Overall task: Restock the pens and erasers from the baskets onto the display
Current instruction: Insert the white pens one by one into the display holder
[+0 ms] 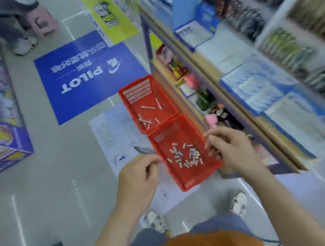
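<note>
Two red baskets stand end to end on the floor beside the display shelves (253,86). The near basket (193,183) holds several small pale erasers (186,156). A few pale pens (148,107) lie in the far basket (123,98). My left hand (141,176) hovers at the near basket's left rim with loosely curled fingers and nothing visible in it. Over that basket's right rim, my right hand (229,148) has its fingers curled downward. Motion blur hides whether it holds anything.
A blue Pilot floor sticker (85,76) lies beyond the baskets, with a white one under them. A purple display box (2,142) stands at the left. Another person's legs (20,37) are at the top left. My shoes (238,202) are just behind the near basket.
</note>
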